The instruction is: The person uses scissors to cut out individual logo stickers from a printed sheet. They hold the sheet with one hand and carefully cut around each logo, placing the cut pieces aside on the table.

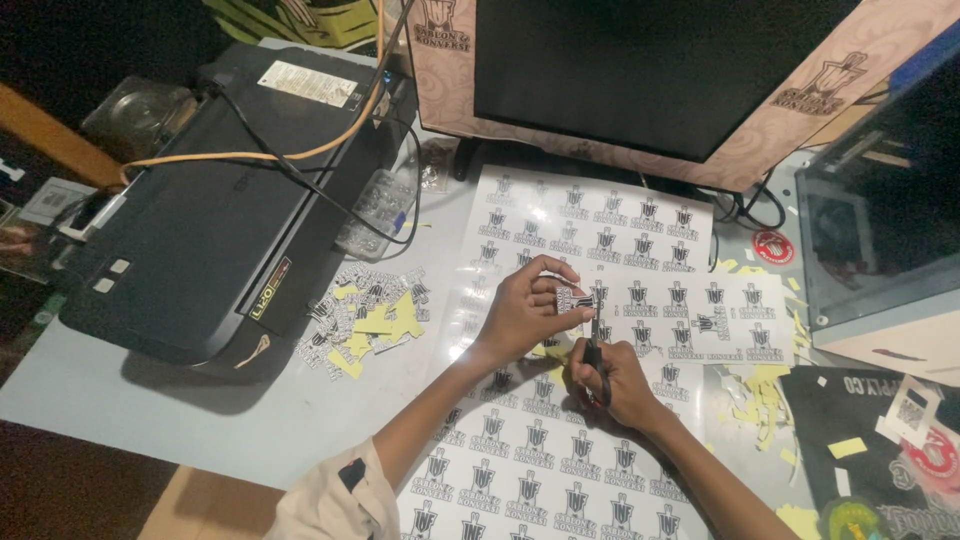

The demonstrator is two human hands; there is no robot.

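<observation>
A small sticker (pixel 574 298) is pinched in the fingers of the left hand (pixel 525 310), above the sticker sheets (pixel 590 225) on the table (pixel 200 400). Scissors (pixel 596 345) are gripped by the right hand (pixel 610 385), fingers closed through the handles, blades pointing up to the sticker's lower right edge.

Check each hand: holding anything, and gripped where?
Left hand pinches a small printed sticker by its left edge. Right hand holds black scissors by the handle loops.

Beige left sleeve (pixel 325 500), dark patch, bare forearms
</observation>
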